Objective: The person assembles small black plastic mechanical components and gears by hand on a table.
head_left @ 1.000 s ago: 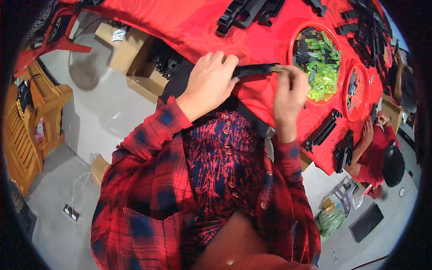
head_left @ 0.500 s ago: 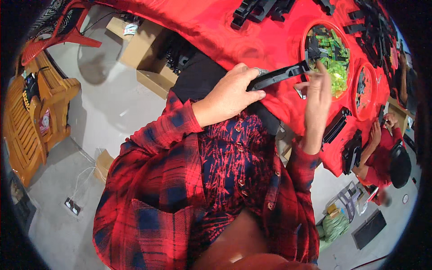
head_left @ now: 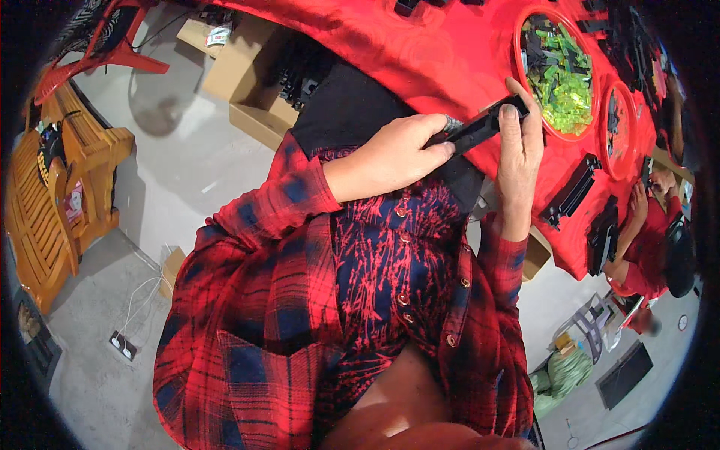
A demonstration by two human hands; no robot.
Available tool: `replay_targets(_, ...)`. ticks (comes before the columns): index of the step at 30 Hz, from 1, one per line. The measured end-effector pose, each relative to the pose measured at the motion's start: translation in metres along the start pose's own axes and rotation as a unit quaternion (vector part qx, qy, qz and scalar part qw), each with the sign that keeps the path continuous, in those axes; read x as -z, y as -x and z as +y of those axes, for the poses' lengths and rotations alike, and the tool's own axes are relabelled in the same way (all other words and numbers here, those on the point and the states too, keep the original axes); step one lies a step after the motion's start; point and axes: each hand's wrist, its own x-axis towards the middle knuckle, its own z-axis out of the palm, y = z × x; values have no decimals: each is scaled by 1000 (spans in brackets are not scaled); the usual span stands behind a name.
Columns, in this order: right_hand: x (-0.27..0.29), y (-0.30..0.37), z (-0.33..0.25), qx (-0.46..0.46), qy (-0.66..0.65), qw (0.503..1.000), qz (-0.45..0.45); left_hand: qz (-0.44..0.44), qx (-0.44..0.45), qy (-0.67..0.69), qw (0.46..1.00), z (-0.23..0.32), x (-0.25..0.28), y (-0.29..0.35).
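A long, narrow black plastic part (head_left: 478, 130) is held between my two hands, slanting up to the right at the edge of the red table. My left hand (head_left: 397, 159) grips its lower left end, the thumb along the near side and the fingers partly hidden beneath. At the upper right end my right hand (head_left: 519, 150) has its thumb pressed on the part and its fingers wrapped behind. Just beyond my right hand stands a red bowl (head_left: 517, 56) holding bright green translucent pieces (head_left: 564, 111) and some black ones.
A smaller red bowl (head_left: 623, 148) sits to its right on the red-covered table (head_left: 442, 60). Stacks of black parts (head_left: 571, 193) lie along the table's right side. A co-worker in red (head_left: 649, 251) sits at far right. Left are a cardboard box (head_left: 259, 125) and a wooden chair (head_left: 56, 202).
My right hand, blurred near the part's far end before, now has its thumb and fingers closed on that end. The part tilts more steeply. The bowls sit slightly higher and farther right in view.
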Motion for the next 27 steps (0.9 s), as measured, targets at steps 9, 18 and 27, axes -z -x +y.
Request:
replay_targets(9,0,23,3,45,-18,999,7,104,-164,-136,972,-17,-15,4)
replay_targets(18,-6,38,8,104,25,993,52,95,-164,-114,975,-24,-22,7)
replay_targets(27,6,16,27,30,18,998,49,-119,31,271,955,-22,-6,-8)
